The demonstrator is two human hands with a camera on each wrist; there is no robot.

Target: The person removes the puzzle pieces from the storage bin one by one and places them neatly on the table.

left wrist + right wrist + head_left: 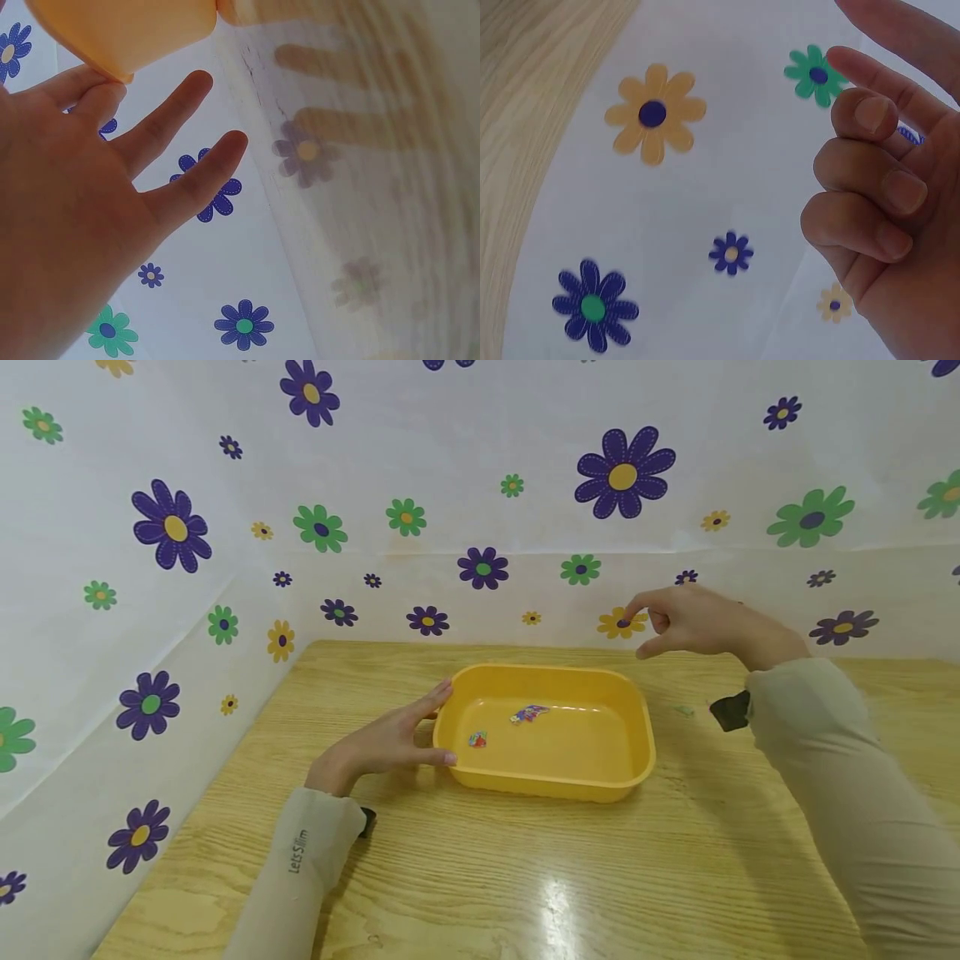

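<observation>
A yellow plastic tray (555, 783) stands on the table, its rim and corner also in the left wrist view. Inside lie two small flat colourful pieces: a longer purple-and-pink one (529, 714) and a smaller red-and-green one (477, 740). My left hand (386, 742) rests at the tray's left end, thumb tip on the rim and fingers along the outside; in the left wrist view two fingers stretch out free. My right hand (693, 620) hovers beyond the tray's back right corner, holding nothing. Its thumb and index finger stand apart; the other fingers (855, 225) are curled.
The wooden table (465, 877) meets a white cloth backdrop (450, 468) printed with flowers at the back and left. A small pale green piece (683, 710) lies on the table right of the tray. A black wrist camera (731, 711) hangs at the right sleeve.
</observation>
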